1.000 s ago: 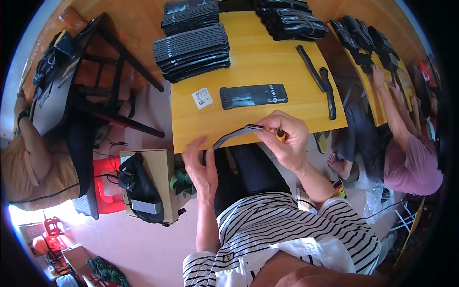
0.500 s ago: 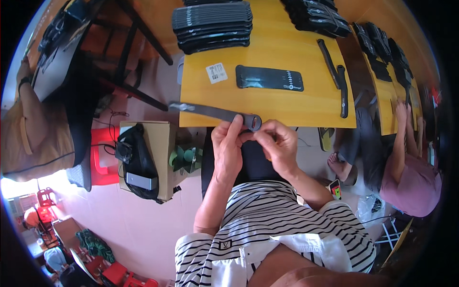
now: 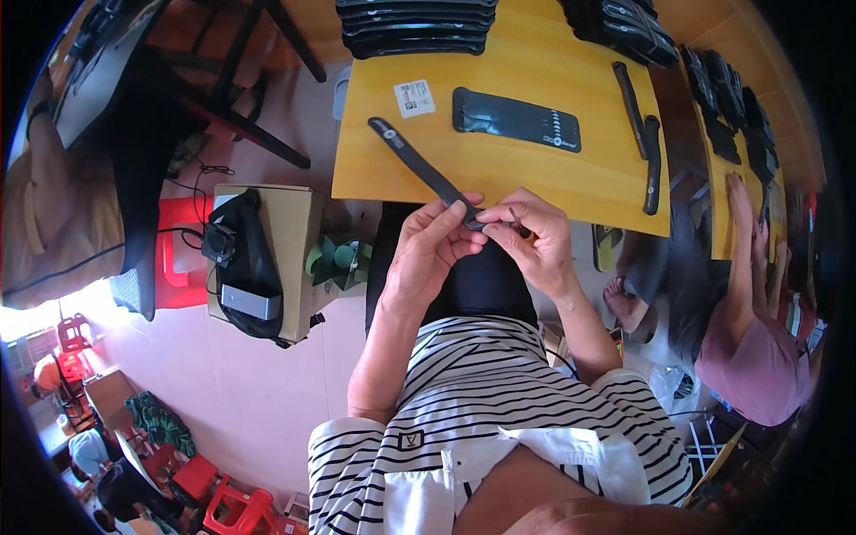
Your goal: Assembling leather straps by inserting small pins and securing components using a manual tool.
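Note:
My left hand grips a long black strap near its rounded end, thumb on top. The strap's far end slants up and left over the table edge. At the rounded end, the thumb and fingers of my right hand pinch together on the strap. A small orange bit shows by the right fingers; what it belongs to is hidden. Beyond my hands, a flat dark panel with white print lies on the yellow table. Left of it is a white label.
Two more black straps lie at the table's right side. Stacks of black pieces and a bundled pile stand farther back. A cardboard box with a black bag is at left. Co-workers sit on both sides.
The strap has swung from nearly level to a steeper slant, its far end now higher over the table. My right fingers have closed in on its near end. The view has shifted slightly.

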The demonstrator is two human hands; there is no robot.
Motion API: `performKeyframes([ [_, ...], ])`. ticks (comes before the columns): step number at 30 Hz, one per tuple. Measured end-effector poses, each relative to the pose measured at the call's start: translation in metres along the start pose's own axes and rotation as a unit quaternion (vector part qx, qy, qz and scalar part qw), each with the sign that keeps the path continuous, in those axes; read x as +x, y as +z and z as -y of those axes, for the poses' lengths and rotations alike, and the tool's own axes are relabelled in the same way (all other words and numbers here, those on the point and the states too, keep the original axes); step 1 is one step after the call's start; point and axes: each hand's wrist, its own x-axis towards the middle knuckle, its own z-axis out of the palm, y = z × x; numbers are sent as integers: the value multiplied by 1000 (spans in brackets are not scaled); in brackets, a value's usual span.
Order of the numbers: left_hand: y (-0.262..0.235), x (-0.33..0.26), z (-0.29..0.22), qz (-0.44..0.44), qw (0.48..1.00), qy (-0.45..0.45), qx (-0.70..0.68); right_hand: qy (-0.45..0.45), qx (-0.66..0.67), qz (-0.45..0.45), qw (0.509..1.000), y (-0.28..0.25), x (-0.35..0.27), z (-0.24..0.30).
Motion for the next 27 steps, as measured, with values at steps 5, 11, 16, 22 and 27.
performKeyframes([
  [5, -4, -2, 4, -40, 999, 17, -30, 107, 128, 25, 986, -8, -5, 14],
  [11, -6, -3, 2, -26, 999, 25, -7, 206, 108, 74, 970, -18, -8, 28],
  [16, -9, -2, 6, -27, 999, 29, -13, 253, 185, 114, 943, -10, -8, 37],
  [22, -6, -1, 8, -27, 998, 48, 7, 290, 135, 159, 934, -12, -7, 34],
  [27, -6, 0, 8, -37, 998, 50, 14, 297, 113, 165, 934, -13, -6, 33],
])
